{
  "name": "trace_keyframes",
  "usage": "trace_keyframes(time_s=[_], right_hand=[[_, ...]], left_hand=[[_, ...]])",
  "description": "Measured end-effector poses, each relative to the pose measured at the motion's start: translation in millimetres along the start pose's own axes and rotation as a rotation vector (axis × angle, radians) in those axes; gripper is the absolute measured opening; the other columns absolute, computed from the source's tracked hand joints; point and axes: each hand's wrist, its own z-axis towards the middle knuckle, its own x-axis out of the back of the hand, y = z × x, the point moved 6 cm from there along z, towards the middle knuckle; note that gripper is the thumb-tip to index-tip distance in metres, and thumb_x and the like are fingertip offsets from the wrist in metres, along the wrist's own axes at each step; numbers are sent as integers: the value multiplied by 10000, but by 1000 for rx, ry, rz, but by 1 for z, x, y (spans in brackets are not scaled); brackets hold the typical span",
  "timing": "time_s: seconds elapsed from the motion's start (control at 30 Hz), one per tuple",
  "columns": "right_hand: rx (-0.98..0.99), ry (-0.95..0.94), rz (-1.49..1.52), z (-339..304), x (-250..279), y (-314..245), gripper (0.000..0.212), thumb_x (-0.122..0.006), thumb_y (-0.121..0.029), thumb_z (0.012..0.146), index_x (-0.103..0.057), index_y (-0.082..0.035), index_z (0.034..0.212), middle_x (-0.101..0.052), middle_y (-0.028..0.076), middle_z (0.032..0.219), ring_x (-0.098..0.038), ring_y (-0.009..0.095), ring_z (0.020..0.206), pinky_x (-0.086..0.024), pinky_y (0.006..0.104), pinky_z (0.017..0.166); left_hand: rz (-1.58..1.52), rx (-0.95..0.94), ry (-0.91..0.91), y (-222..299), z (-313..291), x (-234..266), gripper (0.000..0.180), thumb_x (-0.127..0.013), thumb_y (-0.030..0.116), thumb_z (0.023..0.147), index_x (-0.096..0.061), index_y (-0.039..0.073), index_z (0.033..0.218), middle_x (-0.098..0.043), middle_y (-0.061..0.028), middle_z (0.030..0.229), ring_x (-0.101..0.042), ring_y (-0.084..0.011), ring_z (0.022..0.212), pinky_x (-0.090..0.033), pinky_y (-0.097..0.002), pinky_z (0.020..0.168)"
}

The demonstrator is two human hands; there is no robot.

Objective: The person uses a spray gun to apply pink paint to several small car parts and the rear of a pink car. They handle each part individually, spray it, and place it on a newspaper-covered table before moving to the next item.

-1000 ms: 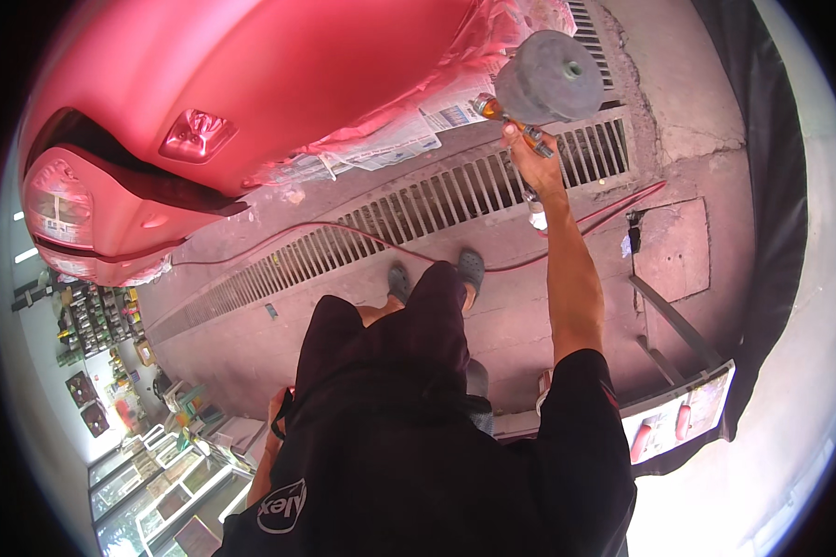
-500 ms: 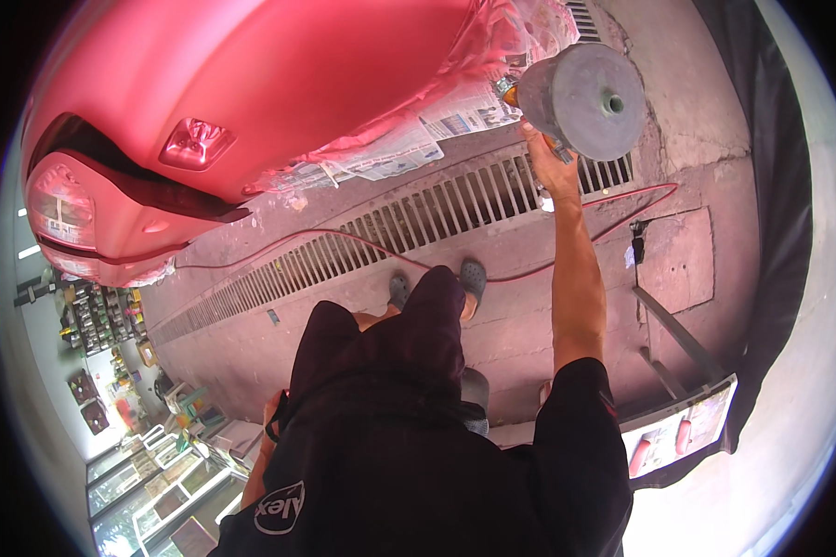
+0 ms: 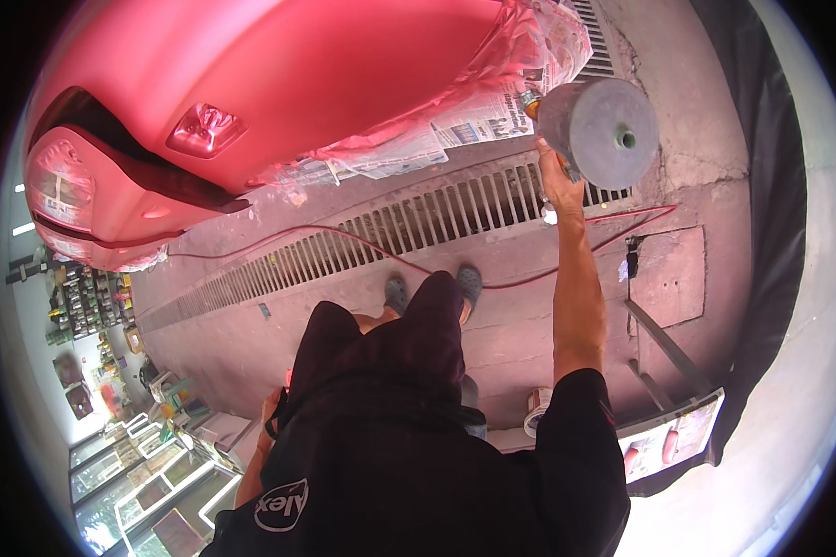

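Note:
My right hand (image 3: 559,182) is wrapped round the handle of a paint spray gun with a round grey cup (image 3: 613,135) on top. My right arm is stretched forward, holding the gun beside the masked lower edge of a pink-red car body (image 3: 344,70). Newspaper and clear plastic film (image 3: 492,116) cover that edge, both tinted with paint. At the lower left, my left hand (image 3: 271,408) hangs low by my hip, next to a dark strap. My body and the strap hide most of its fingers.
A red hose (image 3: 344,234) runs across the floor and over a slatted drain grate (image 3: 418,223), in front of my feet. Right of me stand a metal-legged stand with a picture panel (image 3: 673,436) and a dark curtain (image 3: 776,232). Framed panels (image 3: 172,492) and shelves (image 3: 88,302) lie left.
The spray gun in my right hand has shifted slightly right and back toward me. The view has turned a little, and a white container now shows beside my right elbow.

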Motion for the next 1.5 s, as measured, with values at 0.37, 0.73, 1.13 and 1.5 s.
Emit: trace_keyframes(time_s=[0.37, 0.73, 1.13, 1.5], right_hand=[[81, -115, 149, -33, -26, 45, 379, -746, -234, 967, -661, -39, 1280, -711, 104, 1265, -635, 266, 1207, -459, 444, 1071], [-232, -70, -119, -49, 2, 37, 324, -686, -325, 1004, -735, -45, 1160, -726, 56, 1125, -634, 177, 1040, -457, 329, 907], [-354, -247, 181, -110, -64, -107, 298, -660, -356, 1040, -692, -60, 1041, -616, -29, 863, -503, 51, 672, -389, 230, 578], [219, -1017, -28, -309, -257, -226, 192, -700, -133, 996, -690, 16, 1117, -687, 97, 1019, -609, 199, 986, -483, 349, 890]], left_hand=[[-19, 14, 10, -20, 5, -15, 418, -743, 339, 902, -720, 127, 1262, -774, -172, 1029, -747, -269, 1050, -535, -405, 876], [-188, -32, -11, -8, -9, -18, 358, -709, 310, 949, -725, 103, 1241, -778, -166, 1055, -744, -255, 1042, -547, -387, 892], [-350, 113, 70, -7, -35, -33, 376, -598, 366, 1006, -732, 91, 1224, -771, -179, 993, -750, -319, 937, -559, -421, 862], [-982, -40, 280, -11, -1, 69, 423, -651, 362, 1026, -687, 42, 1299, -763, -152, 1032, -707, -207, 969, -545, -370, 895]])
